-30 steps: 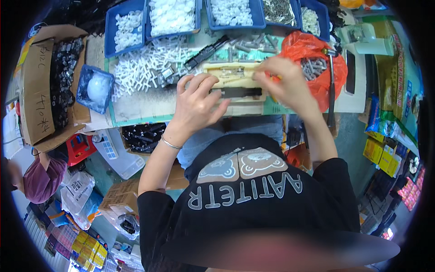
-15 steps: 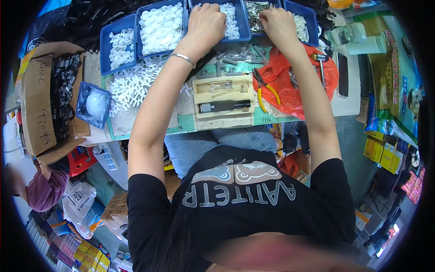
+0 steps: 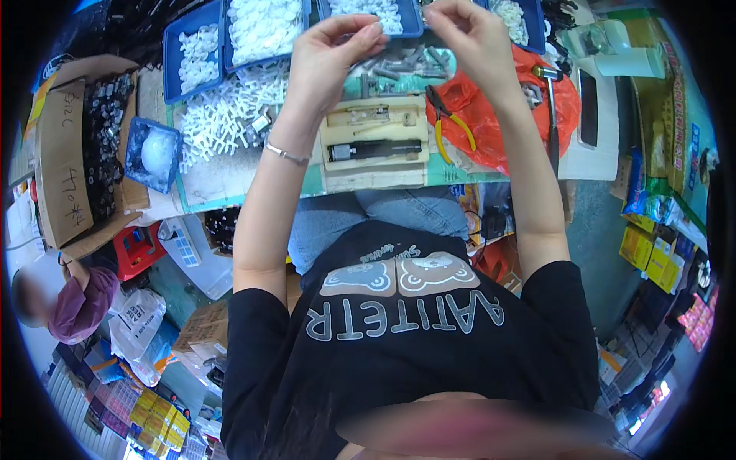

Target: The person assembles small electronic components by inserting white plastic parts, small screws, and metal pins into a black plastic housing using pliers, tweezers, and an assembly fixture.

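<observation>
"Step?"
"Parts-picking, I judge: left hand [image 3: 326, 55] and right hand [image 3: 477, 47], fingertips drawn close, gripping I can't tell, near white plastic pieces [image 3: 369, 8] in blue rectangular tray [image 3: 412, 32]."
"Next?"
"Calls for steady pinching."

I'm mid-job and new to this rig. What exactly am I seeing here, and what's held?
There's no machine: these are a person's bare left hand and right hand, seen from above by a head-worn fisheye camera that bends straight edges. On the whitish, green-edged worktop lie a cream rectangular block bearing a black cylindrical part, black metal pliers with yellow handles, a crumpled red plastic bag and a heap of white branched plastic pieces. Blue plastic bins of small parts line the far side. Both hands are up near the bins; anything they hold is too small to make out.
</observation>
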{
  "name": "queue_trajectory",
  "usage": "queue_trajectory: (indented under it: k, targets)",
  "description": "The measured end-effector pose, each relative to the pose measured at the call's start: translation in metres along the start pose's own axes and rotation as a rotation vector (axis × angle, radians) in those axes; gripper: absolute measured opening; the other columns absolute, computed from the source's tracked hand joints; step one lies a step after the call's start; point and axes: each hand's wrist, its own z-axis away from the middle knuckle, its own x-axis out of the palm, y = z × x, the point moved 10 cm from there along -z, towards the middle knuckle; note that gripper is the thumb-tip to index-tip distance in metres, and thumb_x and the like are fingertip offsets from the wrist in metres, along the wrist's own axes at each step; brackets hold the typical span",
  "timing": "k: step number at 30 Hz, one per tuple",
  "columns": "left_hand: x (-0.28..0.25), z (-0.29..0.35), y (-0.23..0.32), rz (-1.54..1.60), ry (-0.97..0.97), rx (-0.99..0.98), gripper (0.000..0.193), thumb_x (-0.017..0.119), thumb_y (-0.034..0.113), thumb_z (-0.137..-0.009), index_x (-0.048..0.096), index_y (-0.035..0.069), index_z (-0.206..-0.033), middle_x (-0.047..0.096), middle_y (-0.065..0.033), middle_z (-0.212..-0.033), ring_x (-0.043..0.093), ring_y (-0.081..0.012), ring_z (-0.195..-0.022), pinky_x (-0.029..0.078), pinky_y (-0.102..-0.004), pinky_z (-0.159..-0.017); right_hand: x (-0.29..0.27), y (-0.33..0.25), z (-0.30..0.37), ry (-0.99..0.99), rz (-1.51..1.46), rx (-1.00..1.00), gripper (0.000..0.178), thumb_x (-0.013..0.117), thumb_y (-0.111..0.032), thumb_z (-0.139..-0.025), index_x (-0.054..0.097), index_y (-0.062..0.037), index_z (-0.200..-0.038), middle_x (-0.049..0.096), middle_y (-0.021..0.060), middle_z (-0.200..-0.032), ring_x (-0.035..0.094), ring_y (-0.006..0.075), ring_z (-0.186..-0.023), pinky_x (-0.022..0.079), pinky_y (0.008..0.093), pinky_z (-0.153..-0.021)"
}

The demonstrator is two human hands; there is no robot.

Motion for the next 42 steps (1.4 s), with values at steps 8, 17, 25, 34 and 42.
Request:
queue_trajectory:
  k: [8, 17, 25, 34, 42]
  targets:
    - [0.028, 0.065, -0.014, 0.581, -0.137, -0.130, 0.021, 0.060, 0.007, -0.087, 0.061, -0.002, -0.106, 0.065, -0.0116, -0.094, 0.066, -0.0177, -0.084, 0.056, -0.0237, -0.073, 0.020, -0.059, 0.054, -0.271, -0.234, -0.129, 0.014, 0.061, -0.010, -0.081, 0.062, 0.0032, -0.081, 0.068, 0.0098, -0.079, 0.066, 0.0139, -0.071, 0.053, 0.0244, -0.064]
    - [0.021, 0.094, -0.011, 0.489, -0.070, -0.050, 0.020, 0.063, 0.008, -0.085, 0.061, -0.001, -0.103, 0.066, -0.0106, -0.091, 0.066, -0.0169, -0.081, 0.055, -0.0242, -0.072, 0.023, -0.073, 0.076, -0.322, -0.216, -0.149, 0.012, 0.062, -0.010, -0.082, 0.063, 0.0016, -0.084, 0.065, 0.0091, -0.074, 0.066, 0.0139, -0.068, 0.052, 0.0241, -0.060]
    - [0.016, 0.158, 0.059, -0.730, 0.217, 0.835, 0.020, 0.074, 0.000, -0.070, 0.062, 0.003, -0.086, 0.065, -0.0046, -0.078, 0.061, -0.0170, -0.068, 0.048, -0.0264, -0.060, 0.037, -0.074, 0.108, -0.400, -0.016, -0.205, 0.016, 0.061, -0.012, -0.084, 0.065, 0.0003, -0.092, 0.066, 0.0138, -0.081, 0.066, 0.0203, -0.072, 0.050, 0.0286, -0.062]
    - [0.053, 0.209, 0.035, -1.328, -0.179, 1.211, 0.014, 0.065, 0.008, -0.069, 0.055, 0.007, -0.079, 0.067, -0.0100, -0.089, 0.061, -0.0147, -0.066, 0.049, -0.0242, -0.057, 0.060, -0.042, 0.148, -0.509, -0.180, 0.078, 0.019, 0.065, -0.015, -0.083, 0.065, 0.0031, -0.089, 0.064, 0.0113, -0.086, 0.063, 0.0192, -0.077, 0.049, 0.0286, -0.065]
    - [0.020, 0.176, 0.021, -1.296, -0.096, 1.019, 0.020, 0.067, 0.009, -0.070, 0.062, 0.005, -0.089, 0.065, -0.0085, -0.089, 0.063, -0.0209, -0.079, 0.052, -0.0309, -0.065, 0.083, -0.053, 0.135, -0.285, 0.345, -0.561, 0.009, 0.064, -0.014, -0.074, 0.059, -0.0097, -0.079, 0.058, 0.0005, -0.085, 0.056, 0.0186, -0.087, 0.039, 0.0339, -0.081]
